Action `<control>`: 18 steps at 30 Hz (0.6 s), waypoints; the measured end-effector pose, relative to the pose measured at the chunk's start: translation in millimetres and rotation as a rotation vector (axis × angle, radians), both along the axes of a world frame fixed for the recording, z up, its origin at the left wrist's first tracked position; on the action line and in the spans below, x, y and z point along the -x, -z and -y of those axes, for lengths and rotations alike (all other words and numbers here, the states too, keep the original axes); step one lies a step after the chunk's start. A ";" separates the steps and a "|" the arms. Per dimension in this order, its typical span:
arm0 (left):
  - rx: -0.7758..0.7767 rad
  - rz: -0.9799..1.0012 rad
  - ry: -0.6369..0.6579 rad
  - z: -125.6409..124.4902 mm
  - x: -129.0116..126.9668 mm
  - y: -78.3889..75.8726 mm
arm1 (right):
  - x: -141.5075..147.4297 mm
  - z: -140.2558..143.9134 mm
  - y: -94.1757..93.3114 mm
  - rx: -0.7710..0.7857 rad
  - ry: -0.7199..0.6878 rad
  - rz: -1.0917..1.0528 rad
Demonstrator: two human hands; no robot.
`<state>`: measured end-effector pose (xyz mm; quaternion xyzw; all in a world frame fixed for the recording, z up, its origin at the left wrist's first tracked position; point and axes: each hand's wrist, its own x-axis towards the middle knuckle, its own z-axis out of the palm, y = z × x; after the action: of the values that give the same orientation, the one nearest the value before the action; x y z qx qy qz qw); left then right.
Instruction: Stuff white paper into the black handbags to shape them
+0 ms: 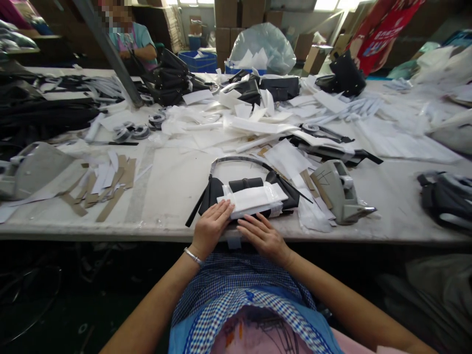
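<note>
Atop the black handbag, white padding could slip if nudged, left grip and right grip just flat, unclamped.

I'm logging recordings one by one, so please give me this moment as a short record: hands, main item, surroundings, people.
Left hand: fingertips at the near left corner of the white packet
Right hand: fingers at the packet's near side; exact contact unclear
Main item: black bag on the table, packet on top, strap arched behind
Left side: paper and cardboard strips
Right side: gray tape dispenser
Across: person in red, person in light blue
</note>
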<state>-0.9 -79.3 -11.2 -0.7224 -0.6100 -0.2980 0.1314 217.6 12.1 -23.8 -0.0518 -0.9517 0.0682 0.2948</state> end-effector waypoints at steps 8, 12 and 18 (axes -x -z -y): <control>0.042 0.007 0.026 0.1 2.3 -1.4 | 17.8 10.4 26.2 -0.013 -0.133 -0.080; 0.030 -0.006 0.008 0.9 0.0 1.2 | 28.9 15.7 24.7 0.115 -0.139 -0.220; -0.041 0.012 -0.049 0.1 -6.1 11.9 | 13.9 42.4 8.4 0.380 -0.049 -0.191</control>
<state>5.2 -79.4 -23.2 -0.7027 -0.6219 -0.3115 0.1498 203.7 -30.3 -32.2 -0.0766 -0.8904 0.2581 0.3671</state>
